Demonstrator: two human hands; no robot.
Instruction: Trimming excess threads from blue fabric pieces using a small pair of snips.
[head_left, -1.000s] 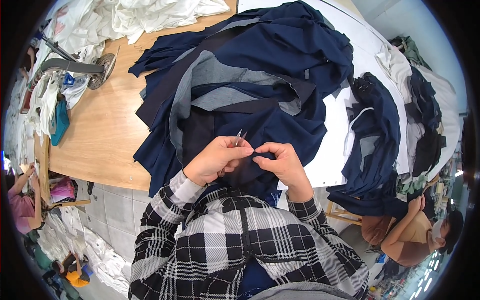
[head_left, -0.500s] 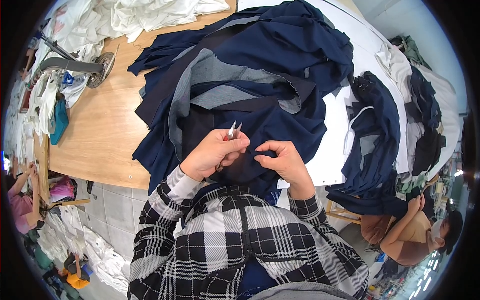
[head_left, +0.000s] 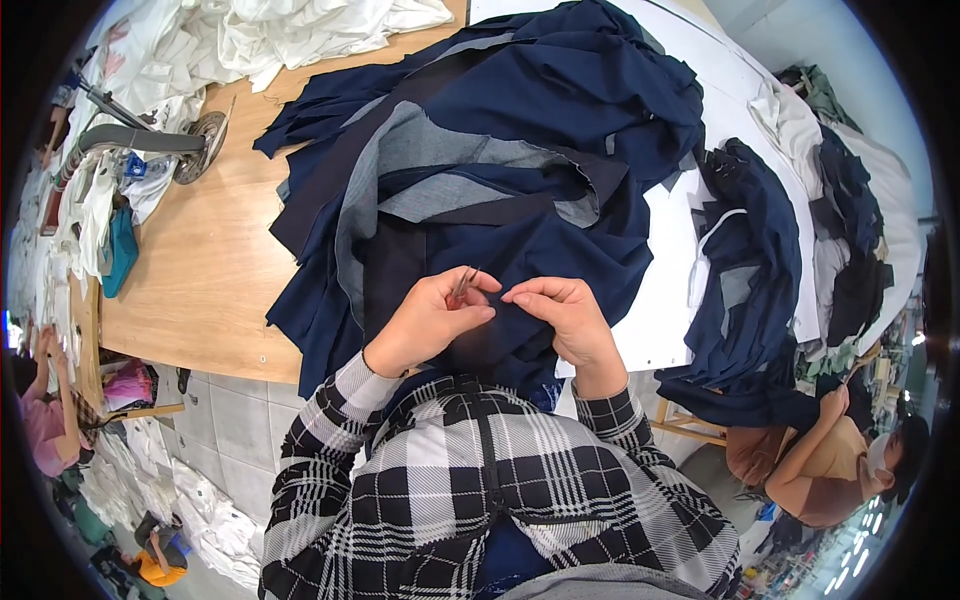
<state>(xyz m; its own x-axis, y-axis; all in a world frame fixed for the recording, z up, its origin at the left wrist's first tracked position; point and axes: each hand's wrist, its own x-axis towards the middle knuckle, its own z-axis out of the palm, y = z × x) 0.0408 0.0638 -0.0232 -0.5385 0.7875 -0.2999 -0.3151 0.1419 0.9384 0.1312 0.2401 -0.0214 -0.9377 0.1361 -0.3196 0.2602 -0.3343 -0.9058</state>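
My left hand [head_left: 432, 318] is wrapped round a small pair of thread snips [head_left: 463, 288], whose blades point up and to the right between the fingers. Just to its right, my right hand [head_left: 568, 322] has thumb and forefinger pinched together; whatever lies between them is too small to make out. The fingertips of both hands almost meet. Under and beyond them spreads a heap of navy cloth [head_left: 570, 90], with a grey-backed band [head_left: 400, 150] curving across it and its near edge reaching my lap.
A wooden tabletop [head_left: 190, 270] bears white cloth [head_left: 330, 30] at the back and a metal stand with a round base [head_left: 205, 148] at left. More navy garments [head_left: 750, 270] hang at right. One person [head_left: 820, 460] works at right, another [head_left: 50, 420] at left.
My left hand has turned, tilting the snips so that less of the blades shows. My right hand's fingers have straightened and come up closer to the left.
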